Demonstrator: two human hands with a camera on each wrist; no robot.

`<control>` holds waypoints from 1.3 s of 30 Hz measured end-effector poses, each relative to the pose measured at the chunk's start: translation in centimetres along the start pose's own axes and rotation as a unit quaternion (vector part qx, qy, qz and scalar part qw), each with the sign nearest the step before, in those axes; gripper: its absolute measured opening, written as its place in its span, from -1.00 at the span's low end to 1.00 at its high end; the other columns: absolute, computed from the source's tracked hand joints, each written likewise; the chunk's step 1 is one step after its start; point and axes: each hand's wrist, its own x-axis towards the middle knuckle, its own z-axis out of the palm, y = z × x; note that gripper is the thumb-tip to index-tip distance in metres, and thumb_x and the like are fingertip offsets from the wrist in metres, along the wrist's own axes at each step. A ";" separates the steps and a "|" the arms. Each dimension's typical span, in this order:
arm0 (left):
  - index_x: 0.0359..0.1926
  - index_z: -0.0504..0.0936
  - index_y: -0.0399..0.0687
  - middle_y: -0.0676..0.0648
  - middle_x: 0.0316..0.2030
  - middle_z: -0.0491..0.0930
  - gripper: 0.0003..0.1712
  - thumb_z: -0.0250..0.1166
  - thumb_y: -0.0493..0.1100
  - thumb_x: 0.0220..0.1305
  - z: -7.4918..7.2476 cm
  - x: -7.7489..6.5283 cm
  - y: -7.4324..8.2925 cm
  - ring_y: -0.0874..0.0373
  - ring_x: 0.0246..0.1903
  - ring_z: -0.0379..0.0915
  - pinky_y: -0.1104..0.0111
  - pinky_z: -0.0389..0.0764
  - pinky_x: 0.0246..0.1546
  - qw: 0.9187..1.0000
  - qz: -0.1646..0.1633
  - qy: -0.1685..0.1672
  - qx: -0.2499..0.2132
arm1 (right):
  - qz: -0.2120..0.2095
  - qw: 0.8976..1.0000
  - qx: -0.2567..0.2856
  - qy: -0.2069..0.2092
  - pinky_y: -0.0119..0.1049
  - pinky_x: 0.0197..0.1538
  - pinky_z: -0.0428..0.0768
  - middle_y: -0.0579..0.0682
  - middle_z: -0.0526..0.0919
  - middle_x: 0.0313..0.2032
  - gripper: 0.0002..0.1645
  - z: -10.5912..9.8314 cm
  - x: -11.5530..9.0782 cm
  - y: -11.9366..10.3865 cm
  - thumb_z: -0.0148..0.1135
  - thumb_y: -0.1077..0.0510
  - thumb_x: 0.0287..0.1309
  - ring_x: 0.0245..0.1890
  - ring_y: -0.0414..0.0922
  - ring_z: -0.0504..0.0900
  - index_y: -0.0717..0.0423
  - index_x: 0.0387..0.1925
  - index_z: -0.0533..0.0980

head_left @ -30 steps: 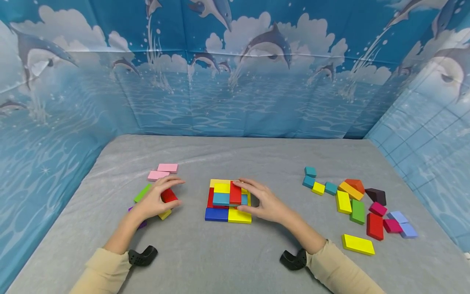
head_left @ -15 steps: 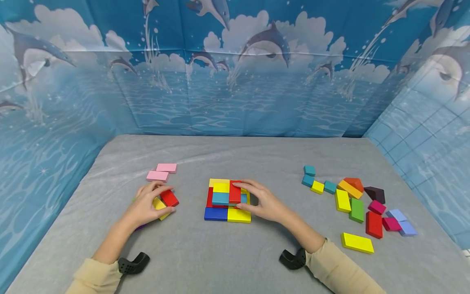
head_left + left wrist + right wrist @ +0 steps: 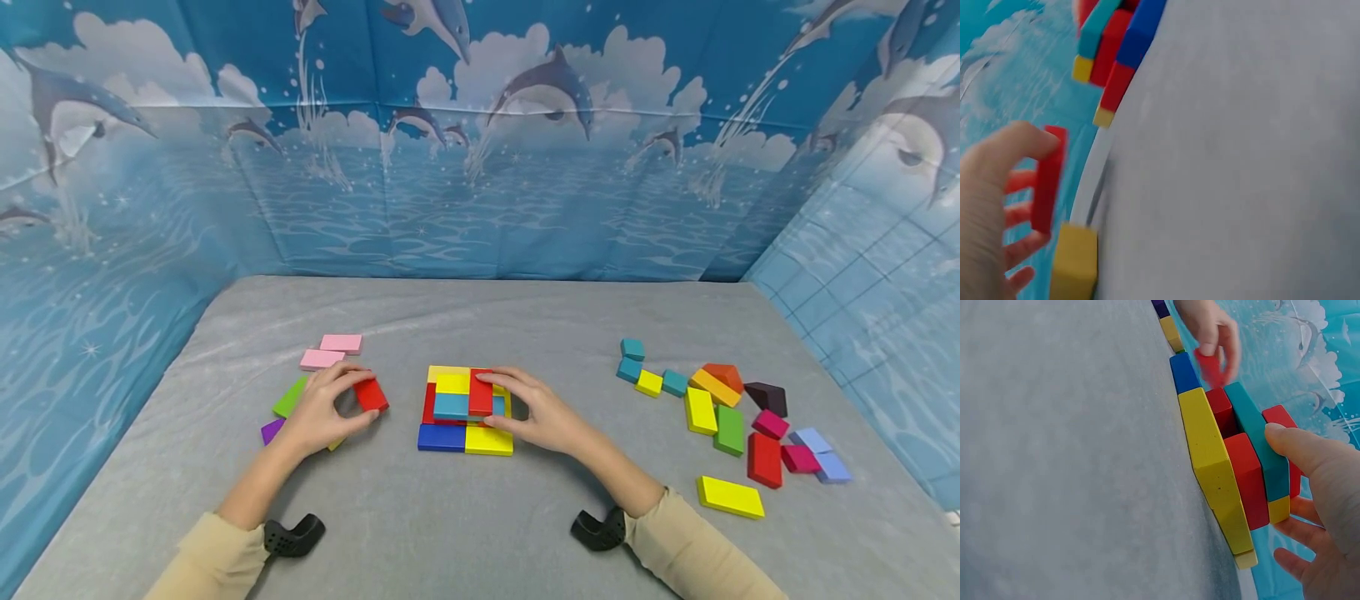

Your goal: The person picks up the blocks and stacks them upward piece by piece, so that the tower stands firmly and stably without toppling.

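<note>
Left hand: red block is pinched, judged light, rigid, best held by ends; right hand: stacked red block is gripped.

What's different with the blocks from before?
The left hand took hold of a red block, lifted it and moved it right, toward the stack. The right hand stays at the top red block; the stack and loose blocks on the right stayed put.

I see the L hand w/ a red block pinched btwn thumb & fingers; yellow block nearby, bottom of view; blue/red/teal/yellow stack up top; grey bench on R, blue backdrop behind.
</note>
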 end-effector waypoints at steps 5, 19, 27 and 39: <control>0.00 0.56 -0.18 -0.12 -0.01 0.44 -0.45 0.43 -0.19 -0.10 0.9 2.0 2.2 0.03 -0.04 0.36 0.07 0.51 -0.14 0.997 0.043 -0.021 -0.067 | -0.004 1.000 0.002 0.001 -0.02 0.15 0.38 0.02 0.32 0.22 -0.31 0.0 0.0 0.1 0.28 -0.06 0.05 0.18 -0.03 0.33 -0.11 0.24 0.31; 0.08 0.53 -0.16 -0.10 0.12 0.40 -0.46 0.36 -0.15 0.01 4.5 5.3 5.6 0.03 0.11 0.26 0.16 0.47 0.02 0.980 0.081 -0.115 -0.141 | -0.022 1.000 0.005 0.009 -0.04 0.14 0.39 0.00 0.34 0.20 -0.33 0.2 0.1 0.2 0.29 -0.04 0.05 0.17 -0.06 0.34 -0.07 0.22 0.34; 0.11 0.50 -0.16 -0.19 0.16 0.37 -0.43 0.36 -0.13 0.04 5.1 5.6 5.5 -0.07 0.14 0.28 0.07 0.43 0.04 0.977 0.073 -0.133 -0.153 | -0.038 0.999 0.005 0.020 -0.04 0.15 0.39 0.00 0.35 0.20 -0.33 0.2 0.0 0.4 0.31 0.01 0.04 0.17 -0.05 0.35 -0.03 0.21 0.34; 0.09 0.51 -0.15 -0.16 0.10 0.40 -0.41 0.41 -0.14 -0.01 5.5 5.5 5.7 -0.05 0.07 0.32 0.10 0.45 0.02 0.974 0.048 -0.136 -0.176 | -0.041 0.999 0.009 0.020 -0.04 0.14 0.40 0.02 0.36 0.18 -0.34 0.1 0.0 0.4 0.31 0.04 0.03 0.16 -0.04 0.36 0.00 0.20 0.35</control>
